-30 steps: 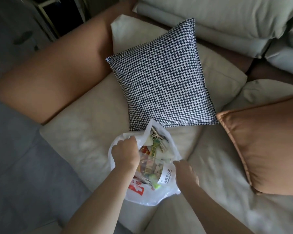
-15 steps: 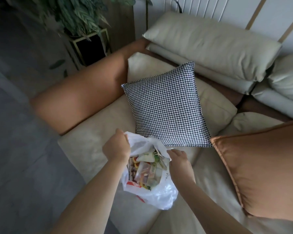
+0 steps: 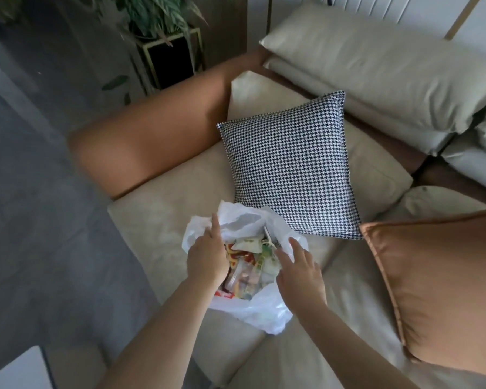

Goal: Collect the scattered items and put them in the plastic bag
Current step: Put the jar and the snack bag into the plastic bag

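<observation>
1. Plastic bag point(image 3: 264, 311), white and crinkled, is our landmark: it lies on the beige sofa seat point(image 3: 163, 220), its mouth open toward us.
2. We see small snack packets point(image 3: 247, 265) heaped inside the bag, in red, yellow and green wrappers; single items are too jumbled to name.
3. Our left hand point(image 3: 208, 259) rests on the bag's left rim, index finger straight and pointing away from us along the plastic, the other fingers tucked under; we cannot tell whether they pinch the plastic.
4. Our right hand point(image 3: 299, 276) lies on the bag's right rim, fingers spread and nearly straight, touching the plastic without curling round it.
5. Just beyond the bag, a black-and-white houndstooth cushion point(image 3: 289, 167) leans on the seat, its lower edge near the bag's far rim.
6. To the right of the bag sits an orange cushion point(image 3: 438, 290), apart from it.
7. Far beyond the bag, to its left, a potted plant point(image 3: 163, 29) stands on the floor behind the sofa's orange armrest point(image 3: 152, 141).
</observation>
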Demonstrator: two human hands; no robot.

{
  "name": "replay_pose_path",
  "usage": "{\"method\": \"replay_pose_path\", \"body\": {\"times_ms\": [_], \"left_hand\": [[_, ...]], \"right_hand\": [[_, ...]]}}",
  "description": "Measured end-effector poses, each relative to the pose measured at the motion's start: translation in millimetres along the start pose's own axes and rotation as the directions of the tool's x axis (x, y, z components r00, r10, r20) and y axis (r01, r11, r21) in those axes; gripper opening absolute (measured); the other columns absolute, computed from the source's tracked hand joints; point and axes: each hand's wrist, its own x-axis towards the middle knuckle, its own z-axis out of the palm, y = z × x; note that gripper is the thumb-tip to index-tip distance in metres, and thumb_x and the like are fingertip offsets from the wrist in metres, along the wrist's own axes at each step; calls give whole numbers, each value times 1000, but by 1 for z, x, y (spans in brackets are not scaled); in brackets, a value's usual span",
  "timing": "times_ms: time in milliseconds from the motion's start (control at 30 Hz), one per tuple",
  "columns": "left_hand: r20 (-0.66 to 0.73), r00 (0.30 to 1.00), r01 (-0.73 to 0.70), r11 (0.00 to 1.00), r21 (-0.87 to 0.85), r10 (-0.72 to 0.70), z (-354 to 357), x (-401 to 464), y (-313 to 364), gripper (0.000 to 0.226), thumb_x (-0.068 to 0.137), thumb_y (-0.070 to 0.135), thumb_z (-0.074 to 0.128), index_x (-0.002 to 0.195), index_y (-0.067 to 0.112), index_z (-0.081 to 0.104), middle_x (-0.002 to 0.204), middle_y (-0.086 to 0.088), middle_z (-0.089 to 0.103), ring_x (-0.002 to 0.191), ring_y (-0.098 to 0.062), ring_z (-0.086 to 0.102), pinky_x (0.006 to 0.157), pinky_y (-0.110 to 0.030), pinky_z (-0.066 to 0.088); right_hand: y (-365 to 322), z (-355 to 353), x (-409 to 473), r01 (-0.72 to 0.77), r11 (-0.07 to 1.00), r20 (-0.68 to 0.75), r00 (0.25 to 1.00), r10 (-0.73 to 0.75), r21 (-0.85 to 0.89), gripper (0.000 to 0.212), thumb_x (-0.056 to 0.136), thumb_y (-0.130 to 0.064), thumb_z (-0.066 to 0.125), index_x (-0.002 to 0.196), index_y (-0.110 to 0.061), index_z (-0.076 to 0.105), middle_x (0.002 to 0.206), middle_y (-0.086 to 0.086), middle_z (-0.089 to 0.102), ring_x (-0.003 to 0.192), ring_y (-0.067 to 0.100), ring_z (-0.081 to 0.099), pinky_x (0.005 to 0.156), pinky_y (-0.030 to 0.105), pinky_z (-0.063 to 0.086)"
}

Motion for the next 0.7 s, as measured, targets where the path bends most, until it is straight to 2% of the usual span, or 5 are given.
{"method": "replay_pose_path", "body": {"times_ms": [100,200,400,633,700], "left_hand": [[-1,988,-152,981,121,154,8,-17,-2,76,96,16,46,153,14,-5,138,-8,44,112,-22,54,92,-32,48],[43,978,-208,967,146,204,5,-36,-1,72,97,22,46,153,15,3,139,-8,42,117,-23,51,96,-34,46],[232,972,-29,972,235,-27,-1,-87,-18,38,96,31,46,131,19,45,120,-5,58,112,-26,55,97,-39,39],[370,893,187,958,217,-258,14,-159,-71,34,96,34,41,121,17,57,123,-7,61,115,-28,57,99,-37,38],[400,859,262,946,193,-320,22,-183,-86,38,97,37,39,125,16,55,128,-8,59,120,-28,54,101,-36,36]], "right_hand": [[-7,-3,-1,97,989,-2,995,-98,-112,55,55,-22,86,107,-21,69,132,14,58,120,32,58,89,47,52],[-12,-6,3,224,957,4,974,-227,-187,49,51,-25,87,98,-21,72,117,9,68,114,31,62,91,52,49],[-42,-9,-9,454,876,35,890,-455,-164,44,55,-31,79,98,-24,71,89,-7,72,89,20,69,88,44,53],[-90,25,-56,658,749,411,705,-578,-77,48,91,-36,45,136,-20,44,136,3,53,128,26,47,112,41,30],[-105,35,-72,694,717,445,665,-600,-72,45,91,-36,42,130,-18,52,127,4,58,121,27,53,106,42,35]]}}
